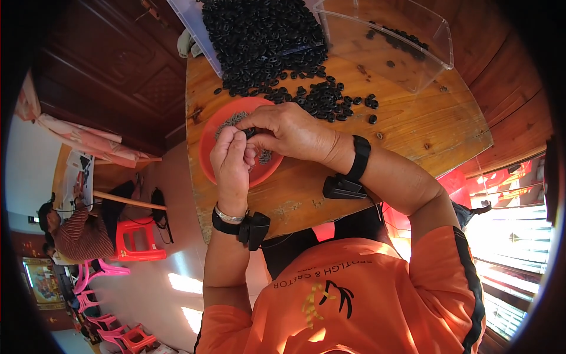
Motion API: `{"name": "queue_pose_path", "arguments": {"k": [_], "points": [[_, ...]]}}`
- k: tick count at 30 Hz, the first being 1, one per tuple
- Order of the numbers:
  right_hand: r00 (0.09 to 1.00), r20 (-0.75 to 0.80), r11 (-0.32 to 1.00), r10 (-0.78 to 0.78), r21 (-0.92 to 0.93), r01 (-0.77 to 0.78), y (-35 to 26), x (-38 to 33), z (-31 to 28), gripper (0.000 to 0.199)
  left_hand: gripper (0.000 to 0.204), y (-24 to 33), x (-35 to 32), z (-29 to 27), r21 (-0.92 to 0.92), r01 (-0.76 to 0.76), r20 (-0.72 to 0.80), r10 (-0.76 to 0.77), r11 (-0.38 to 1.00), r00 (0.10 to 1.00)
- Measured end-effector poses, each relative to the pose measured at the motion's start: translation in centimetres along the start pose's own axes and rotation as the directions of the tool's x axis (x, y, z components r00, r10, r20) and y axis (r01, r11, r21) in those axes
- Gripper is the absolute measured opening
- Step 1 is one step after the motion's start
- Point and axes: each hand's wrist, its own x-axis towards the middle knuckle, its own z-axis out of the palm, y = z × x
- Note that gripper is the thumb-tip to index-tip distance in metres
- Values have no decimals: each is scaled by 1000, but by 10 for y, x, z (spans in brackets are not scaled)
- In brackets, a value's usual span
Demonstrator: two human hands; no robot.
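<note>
Above a red plastic bowl (206, 147) on the wooden table, my two hands meet with fingertips together. Between them shows a small black plastic part (250, 133), mostly covered by the fingers. My left hand (232, 159) is closed around it, thumb up. My right hand (292, 131) reaches in from the right, index finger and thumb pinching at the same part. Small grey metal pieces (236, 118), thin like screws or pins, lie in the bowl under my hands. Whether the fingers also hold one of these is hidden.
A large heap of black oval parts (265, 41) spills from a tipped clear bin onto the wooden table (407, 124). Another clear bin (439, 44) at the far right holds a few. Left, a person (82, 233) sits at another table near red and pink stools (138, 239).
</note>
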Motion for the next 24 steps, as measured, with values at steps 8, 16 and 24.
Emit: {"name": "queue_pose_path", "arguments": {"k": [8, 16, 24], "points": [[999, 29, 999, 30, 30, -31, -1, 0, -3, 29, 18, 3, -1, 1, 12, 34, 21, -34, 999, 999], [998, -1, 997, -63, -43, 63, 4, -1, 4, 18, 18, -3, -1, 5, 6, 41, -24, -41, 999, 999], [999, 21, 990, -50, -132, 52, 4, -3, 4, 17, 21, -6, 0, 7, 29, 44, -40, -43, 999, 998]]}}
